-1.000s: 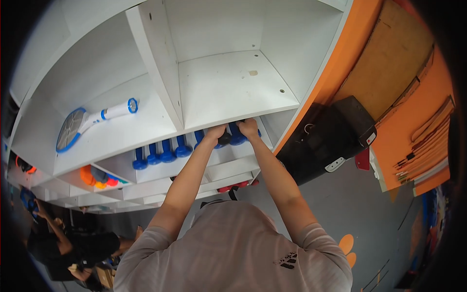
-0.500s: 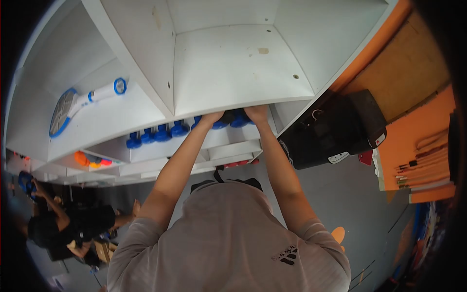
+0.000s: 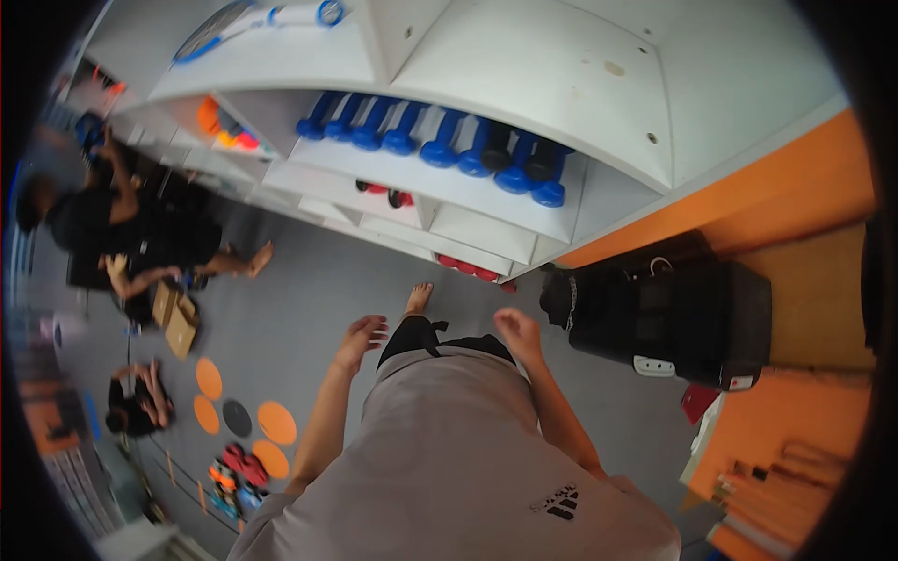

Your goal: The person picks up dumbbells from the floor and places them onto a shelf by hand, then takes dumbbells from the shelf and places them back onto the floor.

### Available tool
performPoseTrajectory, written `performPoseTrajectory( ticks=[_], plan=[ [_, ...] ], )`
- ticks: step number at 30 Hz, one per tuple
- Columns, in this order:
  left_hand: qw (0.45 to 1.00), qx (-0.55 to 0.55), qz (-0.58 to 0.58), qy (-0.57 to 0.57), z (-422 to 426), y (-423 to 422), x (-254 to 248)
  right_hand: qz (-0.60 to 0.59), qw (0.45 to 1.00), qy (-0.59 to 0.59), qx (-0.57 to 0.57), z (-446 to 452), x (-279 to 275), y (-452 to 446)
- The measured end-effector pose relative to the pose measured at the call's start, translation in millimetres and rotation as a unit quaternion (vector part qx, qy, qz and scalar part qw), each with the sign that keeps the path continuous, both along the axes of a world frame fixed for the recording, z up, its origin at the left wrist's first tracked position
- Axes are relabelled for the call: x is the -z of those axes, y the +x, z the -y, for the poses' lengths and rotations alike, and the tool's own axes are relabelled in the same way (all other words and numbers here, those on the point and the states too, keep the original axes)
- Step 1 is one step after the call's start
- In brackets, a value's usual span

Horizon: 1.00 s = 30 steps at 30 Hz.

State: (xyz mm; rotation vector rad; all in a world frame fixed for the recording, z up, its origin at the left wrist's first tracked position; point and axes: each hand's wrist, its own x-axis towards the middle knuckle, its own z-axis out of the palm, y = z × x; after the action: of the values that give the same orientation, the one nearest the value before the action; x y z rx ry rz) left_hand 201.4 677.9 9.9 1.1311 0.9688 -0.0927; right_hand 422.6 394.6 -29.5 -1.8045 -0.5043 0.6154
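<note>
My left hand hangs in the air in front of my waist, fingers spread and holding nothing. At the other side of my waist, my right hand is also free, its fingers loosely bent and apart. Beyond both hands stands a white shelf unit. A row of blue dumbbells fills one of its compartments, each lying with an end facing me. Toward the row's right end, black dumbbells sit among the blue ones. Neither hand touches the shelf or the dumbbells.
A white and blue racket-shaped swatter lies on an upper shelf. Red dumbbells lie lower down. A black bin-like case stands right. Two people are at left, near a cardboard box and orange floor discs.
Both hands have come out of the dumbbell compartment and back toward my waist, empty. My view has tilted down and turned, showing the whole dumbbell row and more floor.
</note>
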Motion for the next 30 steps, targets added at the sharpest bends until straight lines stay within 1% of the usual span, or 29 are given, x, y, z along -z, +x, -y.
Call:
performPoseTrajectory(
  ticks=[1, 3, 4, 6, 7, 8, 10, 11, 12, 14, 15, 16, 17, 18, 20, 21, 22, 23, 24, 25, 26, 27, 28, 30],
  plan=[
    [1.0, -0.02, -0.004, -0.001, 20.8, -9.1, 0.5, -0.004, 1.0, -0.001, -0.02, 9.8, 3.6, -12.7],
    [0.997, -0.056, 0.015, -0.041, 62.2, -21.6, -0.8, -0.069, 0.987, -0.08, -0.122, 22.8, 2.5, -34.0],
    [0.997, -0.069, 0.017, -0.042, 79.9, -26.3, -3.2, -0.067, 0.985, -0.082, -0.135, 25.5, -1.8, -39.2],
    [0.994, -0.08, 0.018, -0.078, 107.9, -31.1, -7.1, -0.051, 0.962, -0.129, -0.236, 23.2, -15.7, -46.2],
    [0.994, -0.075, 0.025, -0.079, 119.2, -33.3, -6.7, -0.076, 0.961, -0.102, -0.245, 20.1, -22.7, -49.0],
    [0.993, -0.085, 0.027, -0.075, 129.1, -36.1, -6.1, -0.072, 0.959, -0.099, -0.255, 17.5, -26.3, -46.1],
    [1.0, -0.015, -0.003, 0.005, 146.8, -42.3, -14.3, -0.014, 0.939, -0.119, -0.321, 9.8, -30.3, -43.0],
    [1.0, -0.004, -0.009, 0.005, 152.4, -48.3, -14.0, 0.037, 0.937, -0.135, -0.319, 9.3, -31.2, -42.9],
    [1.0, -0.012, -0.008, 0.009, 159.0, -54.4, -17.8, 0.039, 0.935, -0.131, -0.327, 8.2, -39.6, -44.7],
    [0.991, 0.065, 0.025, 0.114, 171.9, -65.3, -25.0, 0.088, 0.934, -0.141, -0.317, 7.2, -57.8, -48.7],
    [0.989, 0.089, -0.005, 0.118, 181.0, -64.2, -68.3, 0.093, 0.931, -0.136, -0.325, 7.9, -55.3, -51.5],
    [0.989, 0.079, -0.003, 0.124, 186.5, -61.9, -103.1, 0.009, 0.947, -0.088, -0.31, 9.8, -49.5, -55.5],
    [0.954, 0.144, 0.167, 0.201, 190.6, -59.9, -134.3, -0.075, 0.952, -0.041, -0.293, 12.5, -42.5, -59.5],
    [0.881, 0.203, 0.328, 0.274, 194.5, -59.3, -165.7, -0.069, 0.949, -0.037, -0.306, 16.1, -37.5, -63.4],
    [0.835, 0.316, 0.417, 0.172, 202.8, -66.1, -232.0, 0.023, 0.939, -0.123, -0.32, 28.7, -25.1, -78.0],
    [0.79, 0.364, 0.472, 0.141, 211.6, -68.6, -262.8, 0.028, 0.934, -0.12, -0.335, 35.9, -17.8, -87.4],
    [0.738, 0.412, 0.523, 0.112, 221.8, -70.7, -291.3, -0.011, 0.931, -0.104, -0.35, 39.9, -10.2, -95.8],
    [0.685, 0.451, 0.559, 0.122, 234.4, -74.7, -316.2, -0.051, 0.925, -0.088, -0.365, 43.9, -3.6, -104.3],
    [0.628, 0.489, 0.59, 0.133, 246.9, -80.5, -337.9, -0.043, 0.921, -0.084, -0.379, 48.9, 3.2, -112.2],
    [0.631, 0.485, 0.587, 0.148, 260.4, -89.8, -357.3, -0.115, 0.912, -0.083, -0.386, 53.3, 9.5, -119.7],
    [0.607, 0.439, 0.638, 0.181, 275.8, -100.9, -373.8, -0.187, 0.898, -0.086, -0.39, 59.3, 12.7, -127.8],
    [0.576, 0.392, 0.685, 0.213, 287.9, -114.2, -385.2, -0.143, 0.897, -0.114, -0.402, 64.0, 14.0, -134.8],
    [0.577, 0.387, 0.683, 0.225, 294.1, -130.0, -393.1, -0.137, 0.894, -0.114, -0.412, 68.5, 15.8, -140.1],
    [0.576, 0.477, 0.628, 0.217, 302.8, -163.8, -404.4, -0.098, 0.89, -0.156, -0.418, 81.9, 19.8, -151.7]
  ],
)
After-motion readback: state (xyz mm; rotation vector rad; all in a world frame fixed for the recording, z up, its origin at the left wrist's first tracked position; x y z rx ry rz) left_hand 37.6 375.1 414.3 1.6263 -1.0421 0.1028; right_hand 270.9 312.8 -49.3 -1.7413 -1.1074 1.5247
